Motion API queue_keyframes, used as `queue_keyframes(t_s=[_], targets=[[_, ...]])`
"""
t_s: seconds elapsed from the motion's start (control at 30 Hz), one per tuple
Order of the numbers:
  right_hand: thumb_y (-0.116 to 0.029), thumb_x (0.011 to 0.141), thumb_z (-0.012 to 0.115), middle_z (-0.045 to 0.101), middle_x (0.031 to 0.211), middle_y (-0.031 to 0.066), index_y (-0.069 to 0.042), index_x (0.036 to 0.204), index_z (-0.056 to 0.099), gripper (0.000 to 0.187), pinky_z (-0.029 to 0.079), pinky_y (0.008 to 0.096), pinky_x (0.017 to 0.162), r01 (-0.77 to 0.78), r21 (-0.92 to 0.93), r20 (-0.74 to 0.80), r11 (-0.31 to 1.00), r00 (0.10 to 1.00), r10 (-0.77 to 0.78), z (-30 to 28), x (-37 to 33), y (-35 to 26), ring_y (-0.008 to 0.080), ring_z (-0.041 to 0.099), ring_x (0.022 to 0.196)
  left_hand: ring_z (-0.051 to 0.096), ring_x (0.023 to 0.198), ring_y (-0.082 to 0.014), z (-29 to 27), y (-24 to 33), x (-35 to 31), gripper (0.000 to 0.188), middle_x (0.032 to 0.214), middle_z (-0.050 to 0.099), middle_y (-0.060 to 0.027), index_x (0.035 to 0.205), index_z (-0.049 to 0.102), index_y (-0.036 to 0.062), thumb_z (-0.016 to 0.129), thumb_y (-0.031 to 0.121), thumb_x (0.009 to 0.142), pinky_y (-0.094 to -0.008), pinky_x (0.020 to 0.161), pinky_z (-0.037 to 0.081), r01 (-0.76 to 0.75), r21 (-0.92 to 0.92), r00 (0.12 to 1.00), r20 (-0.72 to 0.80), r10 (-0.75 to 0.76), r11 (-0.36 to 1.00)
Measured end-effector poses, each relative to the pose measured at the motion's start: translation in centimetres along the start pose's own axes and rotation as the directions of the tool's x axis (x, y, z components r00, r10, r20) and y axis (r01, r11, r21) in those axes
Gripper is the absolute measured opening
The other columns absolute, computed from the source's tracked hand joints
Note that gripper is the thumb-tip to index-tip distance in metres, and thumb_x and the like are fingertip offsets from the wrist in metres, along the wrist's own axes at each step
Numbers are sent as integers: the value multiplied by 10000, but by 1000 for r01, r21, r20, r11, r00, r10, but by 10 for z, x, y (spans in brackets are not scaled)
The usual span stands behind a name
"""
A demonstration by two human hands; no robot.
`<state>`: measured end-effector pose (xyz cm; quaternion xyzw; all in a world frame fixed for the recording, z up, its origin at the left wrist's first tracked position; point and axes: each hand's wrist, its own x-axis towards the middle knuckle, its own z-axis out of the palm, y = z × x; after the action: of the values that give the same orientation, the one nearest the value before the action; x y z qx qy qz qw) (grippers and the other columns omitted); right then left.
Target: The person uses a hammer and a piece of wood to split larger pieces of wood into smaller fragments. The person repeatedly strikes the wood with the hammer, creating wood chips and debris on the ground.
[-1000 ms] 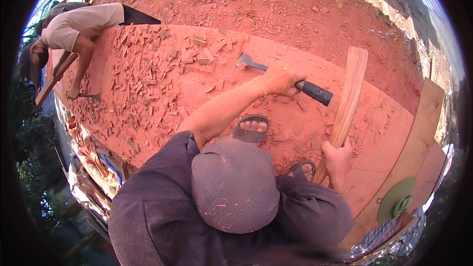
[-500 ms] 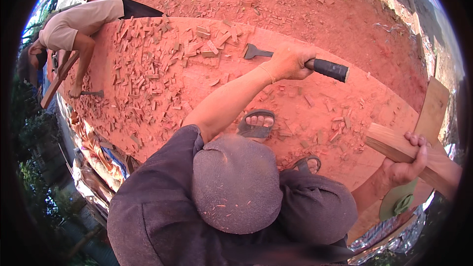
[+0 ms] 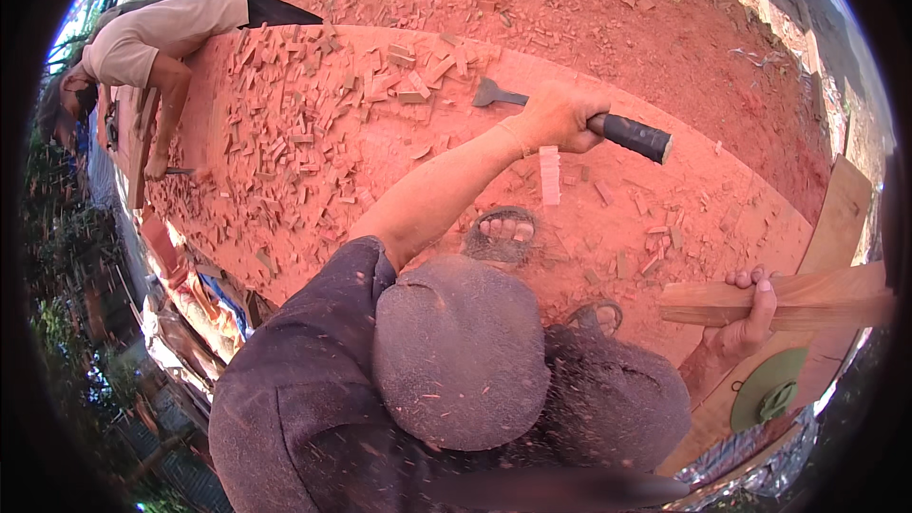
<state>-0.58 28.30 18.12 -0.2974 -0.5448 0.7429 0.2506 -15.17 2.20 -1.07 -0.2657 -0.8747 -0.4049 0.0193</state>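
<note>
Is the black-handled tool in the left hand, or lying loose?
Held: the left hand grips the black-handled tool, blade and handle showing on either side.

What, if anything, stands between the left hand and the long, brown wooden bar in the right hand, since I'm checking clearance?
Nothing visible stands between the left hand and the long, brown wooden bar in the right hand; only small, reddish wooden chips lie on the dusty red surface below.
</note>
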Motion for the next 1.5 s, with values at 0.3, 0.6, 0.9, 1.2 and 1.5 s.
queue_keyframes(t_s=[0.3, 0.6, 0.9, 1.2, 1.5], targets=[[-91, 828, 707, 619, 780, 53, 30, 1034, 613, 257, 523, 322, 605, -29, -808, 268, 588, 871, 412, -94, -10, 67, 153, 599, 642, 637, 660, -372, -21, 10, -6, 215, 675, 613, -124, 727, 591, 120, 780, 223, 725, -462, 568, 472, -16, -17, 999, -28, 16, 1000], [-82, 888, 664, 562, 946, 77, 21, 1128, 528, 295, 532, 311, 780, 30, 111, 105, 993, 994, -42, -3, 21, -25, 146, 580, 861, 671, 671, -353, 2, 1, 3, 182, 685, 652, -120, 700, 602, 150, 728, 273, 744, -471, 552, 493, 40, 77, 999, -6, -40, 996], [-103, 776, 721, 646, 758, 50, -18, 992, 633, 249, 506, 330, 597, -121, -828, 134, 547, 905, 404, -86, -43, 93, 157, 618, 635, 630, 678, -358, -25, 1, -33, 201, 705, 578, -89, 719, 559, 124, 733, 222, 698, -478, 556, 485, -51, 119, 959, 285, 15, 992], [-67, 867, 680, 604, 841, 87, 18, 1101, 559, 277, 512, 334, 650, -53, -517, 139, 855, 980, 145, -93, 2, -3, 176, 589, 711, 639, 652, -374, -21, -2, -16, 161, 667, 613, -120, 763, 617, 117, 749, 202, 724, -454, 564, 490, -25, -28, 998, -53, 24, 999], [-122, 911, 642, 580, 993, 71, -10, 1161, 515, 302, 538, 361, 799, 108, 131, 181, 985, 975, -131, 9, 25, 2, 175, 583, 838, 651, 682, -348, -36, 2, -22, 160, 701, 619, -137, 776, 617, 104, 753, 163, 719, -431, 565, 487, 40, -30, 994, 100, -37, 999]])
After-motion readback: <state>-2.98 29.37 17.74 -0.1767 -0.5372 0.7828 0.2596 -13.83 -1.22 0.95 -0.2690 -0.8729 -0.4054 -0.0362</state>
